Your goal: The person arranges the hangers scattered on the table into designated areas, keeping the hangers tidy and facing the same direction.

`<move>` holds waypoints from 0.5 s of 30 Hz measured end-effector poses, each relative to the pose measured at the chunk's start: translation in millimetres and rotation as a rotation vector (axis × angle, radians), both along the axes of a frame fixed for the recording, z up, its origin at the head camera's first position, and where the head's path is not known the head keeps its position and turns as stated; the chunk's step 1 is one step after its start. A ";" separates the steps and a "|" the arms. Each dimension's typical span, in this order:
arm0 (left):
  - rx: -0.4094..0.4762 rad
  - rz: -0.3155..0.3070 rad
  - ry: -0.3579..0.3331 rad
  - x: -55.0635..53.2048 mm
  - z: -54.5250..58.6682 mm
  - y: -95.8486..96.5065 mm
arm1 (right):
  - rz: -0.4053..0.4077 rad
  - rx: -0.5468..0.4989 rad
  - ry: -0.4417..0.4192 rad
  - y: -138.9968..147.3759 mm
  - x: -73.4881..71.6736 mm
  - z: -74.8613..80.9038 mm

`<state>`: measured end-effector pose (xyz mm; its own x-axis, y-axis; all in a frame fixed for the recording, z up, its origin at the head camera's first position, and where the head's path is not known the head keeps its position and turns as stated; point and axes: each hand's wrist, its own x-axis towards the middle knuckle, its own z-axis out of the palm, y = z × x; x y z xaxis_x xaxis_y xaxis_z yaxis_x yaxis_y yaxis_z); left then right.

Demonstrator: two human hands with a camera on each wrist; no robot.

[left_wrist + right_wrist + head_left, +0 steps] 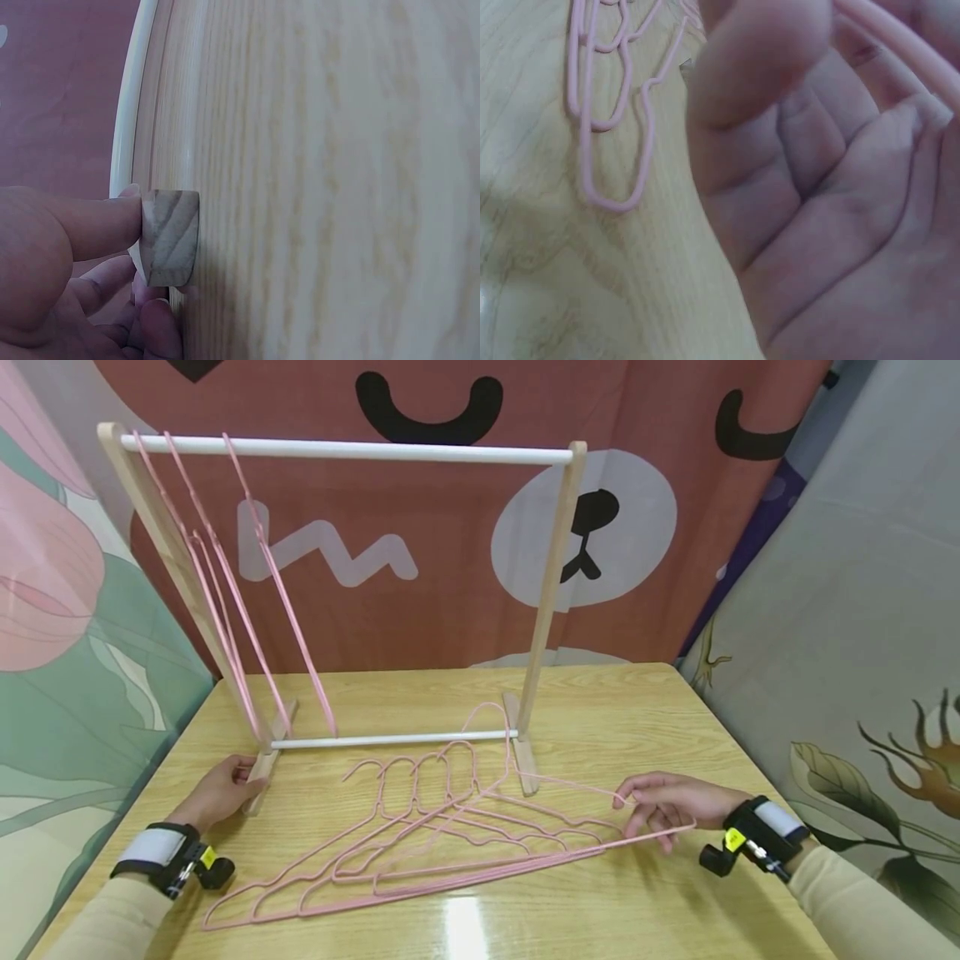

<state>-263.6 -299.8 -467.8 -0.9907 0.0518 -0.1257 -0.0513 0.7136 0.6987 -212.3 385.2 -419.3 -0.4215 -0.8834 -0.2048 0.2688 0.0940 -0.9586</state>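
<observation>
My left hand (219, 793) pinches the front end of the left wooden foot (259, 778) of a clothes rack. In the left wrist view the thumb lies on one face of that foot (172, 236), with fingers curled at its other side. My right hand (675, 806) holds the right end of a pink hanger (566, 782), whose hook rises in front of the rack's right foot. The right wrist view shows its pink rod (900, 45) crossing the fingers. More pink hangers (277, 917) lie overlapped on the table, hooks toward the rack.
Several pink hangers (295, 617) hang at the left of the rack's white top rail (345, 449). A lower white bar (397, 740) joins the feet. The wooden table (615, 710) meets a patterned cloth (420, 627) behind, with more cloth at both sides.
</observation>
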 end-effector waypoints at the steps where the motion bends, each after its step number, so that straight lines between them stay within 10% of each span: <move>1: -0.001 -0.001 0.001 -0.1 -0.3 -0.2 | -0.008 0.006 0.014 -0.1 0.0 1.7; 15: 0.007 0.002 0.002 0.1 -2.5 -1.5 | -0.098 -0.079 0.172 -9.3 -10.0 36.7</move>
<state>-263.5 -301.3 -470.3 -0.9910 0.0511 -0.1235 -0.0512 0.7087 0.7036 -222.3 375.9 -382.6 -0.5290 -0.8469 -0.0539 0.1050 -0.0023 -0.9945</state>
